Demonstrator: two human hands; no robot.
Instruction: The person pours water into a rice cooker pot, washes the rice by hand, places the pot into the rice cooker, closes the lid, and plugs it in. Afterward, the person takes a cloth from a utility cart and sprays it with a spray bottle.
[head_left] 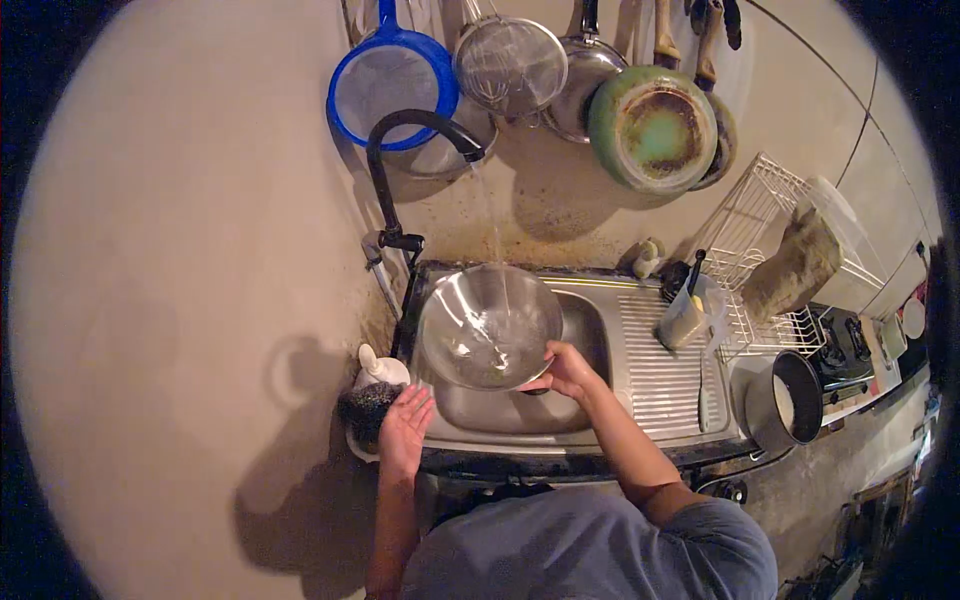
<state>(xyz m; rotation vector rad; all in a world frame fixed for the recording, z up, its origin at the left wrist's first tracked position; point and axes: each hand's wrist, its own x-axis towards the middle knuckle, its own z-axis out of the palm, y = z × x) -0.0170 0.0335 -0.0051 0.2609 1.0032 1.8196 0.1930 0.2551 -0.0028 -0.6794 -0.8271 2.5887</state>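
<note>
My right hand (563, 370) grips the lower right rim of a shiny metal mixing bowl (462, 335), its thumb over the edge. The bowl is tilted over the steel sink (590, 330), and a thin stream of water runs into it from the black faucet (420, 120). Palm up, my left hand (408, 425) is apart from the bowl at its lower left, fingers stretched out and holding nothing. Close beside that hand are a dark scouring pad (368, 412) and a white bottle (382, 368) at the sink's left corner.
Above the sink hang a blue-rimmed strainer (446, 75), a wire sieve (512, 68) and a green pan (655, 130). Right of the basin, the ribbed drainboard (670, 370) holds a plastic container (685, 318). Beyond stand a white wire dish rack (745, 225) and a dark-rimmed pot (765, 405).
</note>
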